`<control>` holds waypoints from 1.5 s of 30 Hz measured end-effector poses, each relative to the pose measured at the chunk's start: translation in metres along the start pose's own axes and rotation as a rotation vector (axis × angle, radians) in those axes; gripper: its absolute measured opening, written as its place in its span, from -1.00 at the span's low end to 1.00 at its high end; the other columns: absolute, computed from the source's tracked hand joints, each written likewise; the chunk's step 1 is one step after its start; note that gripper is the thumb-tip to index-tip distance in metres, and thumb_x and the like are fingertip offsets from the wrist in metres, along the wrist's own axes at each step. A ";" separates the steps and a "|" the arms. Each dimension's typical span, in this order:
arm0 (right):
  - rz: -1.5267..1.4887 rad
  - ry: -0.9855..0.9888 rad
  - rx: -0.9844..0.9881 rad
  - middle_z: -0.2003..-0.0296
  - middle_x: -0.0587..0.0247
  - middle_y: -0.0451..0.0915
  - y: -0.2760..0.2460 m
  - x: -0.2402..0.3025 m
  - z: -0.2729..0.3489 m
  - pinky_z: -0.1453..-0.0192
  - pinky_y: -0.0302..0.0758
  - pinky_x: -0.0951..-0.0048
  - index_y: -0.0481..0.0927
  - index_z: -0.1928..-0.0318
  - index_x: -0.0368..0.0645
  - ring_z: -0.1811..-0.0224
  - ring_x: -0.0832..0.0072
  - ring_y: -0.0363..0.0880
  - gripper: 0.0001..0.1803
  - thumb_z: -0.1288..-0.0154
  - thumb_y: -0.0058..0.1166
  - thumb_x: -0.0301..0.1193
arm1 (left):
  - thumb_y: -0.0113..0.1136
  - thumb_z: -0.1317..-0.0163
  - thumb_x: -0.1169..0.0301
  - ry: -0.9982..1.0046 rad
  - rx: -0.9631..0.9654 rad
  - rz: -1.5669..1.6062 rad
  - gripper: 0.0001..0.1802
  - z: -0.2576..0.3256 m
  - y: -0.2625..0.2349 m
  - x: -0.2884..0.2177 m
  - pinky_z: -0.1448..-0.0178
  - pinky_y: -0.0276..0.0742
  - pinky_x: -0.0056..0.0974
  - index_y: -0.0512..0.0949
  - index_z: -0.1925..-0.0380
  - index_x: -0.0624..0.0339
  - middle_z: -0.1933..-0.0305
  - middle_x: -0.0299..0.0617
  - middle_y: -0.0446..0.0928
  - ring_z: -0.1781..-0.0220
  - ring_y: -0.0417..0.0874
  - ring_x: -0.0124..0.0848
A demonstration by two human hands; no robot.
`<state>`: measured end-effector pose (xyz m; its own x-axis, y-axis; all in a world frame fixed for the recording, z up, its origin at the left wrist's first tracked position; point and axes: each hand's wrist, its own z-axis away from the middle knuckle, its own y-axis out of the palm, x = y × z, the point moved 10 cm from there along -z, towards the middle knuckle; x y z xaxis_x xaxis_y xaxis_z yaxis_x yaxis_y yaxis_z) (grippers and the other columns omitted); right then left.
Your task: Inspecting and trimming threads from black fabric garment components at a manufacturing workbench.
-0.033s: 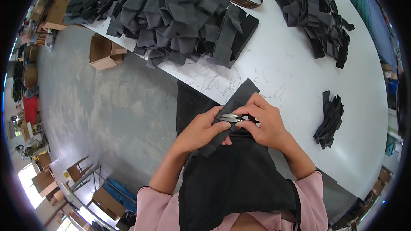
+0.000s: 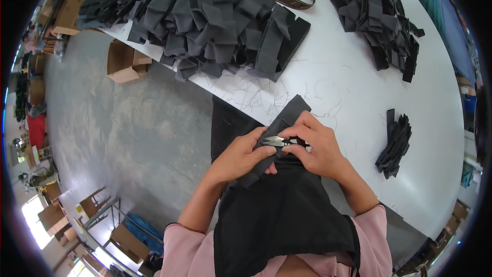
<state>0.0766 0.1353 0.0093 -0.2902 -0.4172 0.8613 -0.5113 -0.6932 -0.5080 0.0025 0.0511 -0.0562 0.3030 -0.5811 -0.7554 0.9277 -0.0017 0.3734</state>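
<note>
A dark grey fabric strip point(image 2: 291, 112) lies slantwise over my lap at the table's edge. My left hand point(image 2: 241, 155) pinches it, thumb on top and some fingertips showing beneath. In my right hand point(image 2: 319, 142) is a pair of thread snips point(image 2: 275, 141), gripped between thumb and fingers at the dark handle. Their pointed metal blades face left and rest over the strip, close to my left thumb. Whether the blade tips touch a thread is too small to tell. Below both hands spreads my black apron point(image 2: 287, 210).
On the white table point(image 2: 353, 138) stand a large heap of dark fabric strips point(image 2: 205, 25), a second heap point(image 2: 374, 20) at far right and a small bundle point(image 2: 393, 146) at right. Loose threads point(image 2: 256, 97) litter the surface. A brown strap point(image 2: 302, 2) curls behind; a cardboard box point(image 2: 125, 66) sits left.
</note>
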 end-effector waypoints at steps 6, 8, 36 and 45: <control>-0.023 -0.001 -0.002 0.43 0.32 0.39 -0.001 -0.001 -0.002 0.47 0.36 0.45 0.59 0.26 -0.10 0.51 0.39 0.44 -0.75 0.04 0.25 -0.50 | 0.00 -0.31 0.42 0.036 -0.003 -0.016 -0.68 0.000 0.000 -0.008 0.26 0.53 -0.41 0.34 -0.01 0.38 0.28 -0.17 0.59 0.39 0.64 -0.48; 0.023 -0.026 -0.019 0.43 0.31 0.40 -0.003 0.005 0.000 0.47 0.37 0.45 0.59 0.27 -0.10 0.51 0.38 0.45 -0.76 0.04 0.25 -0.50 | 0.01 -0.31 0.42 0.024 0.011 -0.063 -0.67 0.002 0.003 -0.009 0.26 0.53 -0.41 0.34 -0.02 0.36 0.25 -0.17 0.60 0.40 0.63 -0.48; -0.235 0.139 -0.194 0.44 0.26 0.34 -0.015 -0.019 0.022 0.35 0.33 0.54 0.61 0.25 -0.20 0.44 0.46 0.35 -0.76 0.02 0.23 -0.56 | -0.02 -0.36 0.31 0.171 -0.231 0.471 -0.60 -0.015 -0.030 0.001 0.13 0.65 -0.18 0.20 -0.09 0.26 -0.09 0.13 0.42 0.20 0.63 -0.23; 0.016 0.070 -0.161 0.46 0.27 0.37 0.015 -0.008 0.042 0.49 0.33 0.49 0.60 0.27 -0.15 0.55 0.42 0.40 -0.73 0.08 0.29 -0.54 | 0.02 -0.35 0.29 0.193 -0.321 0.631 -0.56 -0.029 -0.053 -0.006 0.13 0.61 -0.21 0.16 -0.10 0.23 -0.04 0.08 0.47 0.13 0.57 -0.26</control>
<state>0.1050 0.1036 -0.0055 -0.3522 -0.3820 0.8544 -0.6273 -0.5812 -0.5184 -0.0425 0.0781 -0.0868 0.8063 -0.2385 -0.5412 0.5731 0.5413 0.6153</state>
